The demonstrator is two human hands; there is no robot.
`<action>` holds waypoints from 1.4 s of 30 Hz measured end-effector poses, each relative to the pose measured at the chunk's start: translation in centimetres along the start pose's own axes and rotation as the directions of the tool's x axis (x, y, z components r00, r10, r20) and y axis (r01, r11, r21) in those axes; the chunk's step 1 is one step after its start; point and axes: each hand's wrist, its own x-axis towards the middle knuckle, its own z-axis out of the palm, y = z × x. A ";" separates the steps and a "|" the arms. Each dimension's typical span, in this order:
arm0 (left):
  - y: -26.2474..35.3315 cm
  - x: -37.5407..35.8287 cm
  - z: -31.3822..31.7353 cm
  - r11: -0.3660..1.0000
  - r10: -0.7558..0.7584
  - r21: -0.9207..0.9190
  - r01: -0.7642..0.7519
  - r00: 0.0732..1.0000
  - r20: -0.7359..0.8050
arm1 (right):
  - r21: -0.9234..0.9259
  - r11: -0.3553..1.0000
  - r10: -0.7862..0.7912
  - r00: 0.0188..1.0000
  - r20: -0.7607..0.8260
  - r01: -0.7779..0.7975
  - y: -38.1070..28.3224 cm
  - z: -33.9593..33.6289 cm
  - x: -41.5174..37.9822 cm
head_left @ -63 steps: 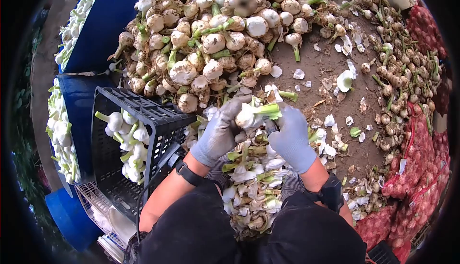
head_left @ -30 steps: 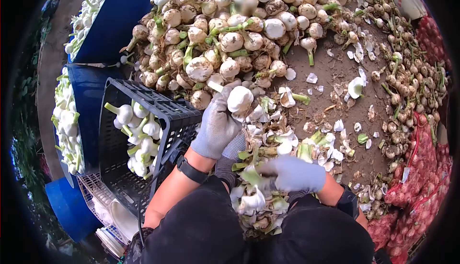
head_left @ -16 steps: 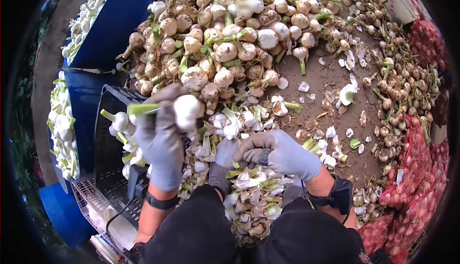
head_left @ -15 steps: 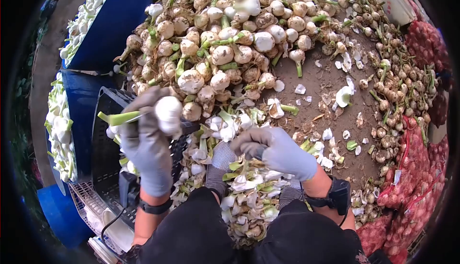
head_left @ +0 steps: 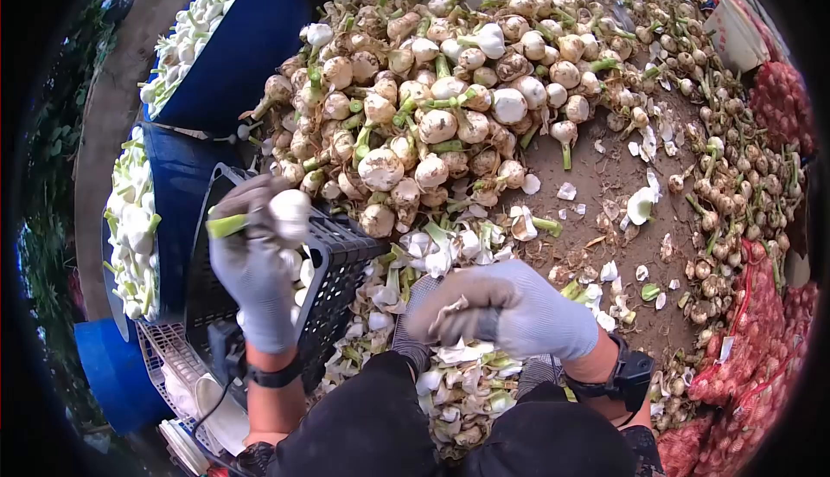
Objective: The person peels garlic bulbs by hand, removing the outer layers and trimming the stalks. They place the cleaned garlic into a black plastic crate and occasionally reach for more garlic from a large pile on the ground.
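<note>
My left hand (head_left: 252,274), in a grey-palmed knit glove, is closed around a garlic bulb (head_left: 290,214). The bulb is white and slightly blurred, and its cut green stem (head_left: 227,225) sticks out to the left. This hand is over a black plastic crate (head_left: 333,256) with white bulbs inside. My right hand (head_left: 497,308), gloved alike, is curled above the peelings (head_left: 467,356) between my legs. A short dark piece shows at its fingers, with a bit of dry peel beside it; what the hand grips is mostly hidden.
A big heap of soil-stained garlic (head_left: 415,122) lies ahead. Blue tubs (head_left: 186,192) of cleaned white garlic stand left, above a blue container (head_left: 121,373). Red net bags (head_left: 735,356) and more loose garlic (head_left: 735,166) line the right side. Peel scraps dot the ground (head_left: 605,192).
The whole view has shifted, so the heap appears lower and further right. My left hand has moved leftward over the crate with the bulb. A blurred white bulb on the heap now shows sharply.
</note>
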 end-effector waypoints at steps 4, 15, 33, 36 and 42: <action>3.6 0.6 -2.7 0.937 0.191 0.324 -0.127 0.966 -0.174 | -0.918 0.318 -0.512 0.773 -0.376 -0.236 5.1 -8.0 5.0; -2.4 -4.2 11.9 0.897 -0.349 0.047 0.440 0.639 0.685 | -0.580 0.110 -0.084 0.574 -0.815 -0.807 9.9 -19.1 5.1; -0.8 -8.7 14.3 0.959 -0.115 -0.040 0.280 0.516 0.849 | 0.077 0.910 0.371 0.716 -0.592 -0.408 6.2 -5.2 -6.3; -1.9 -9.0 14.0 0.904 -0.219 -0.020 0.427 0.503 0.836 | 0.031 0.960 0.233 0.729 -0.644 -0.280 9.2 -4.5 -6.5; -1.2 -8.2 13.0 0.535 -0.359 -0.148 0.832 0.382 0.851 | 0.243 0.931 0.365 0.714 -0.597 -0.273 8.5 -3.1 -6.1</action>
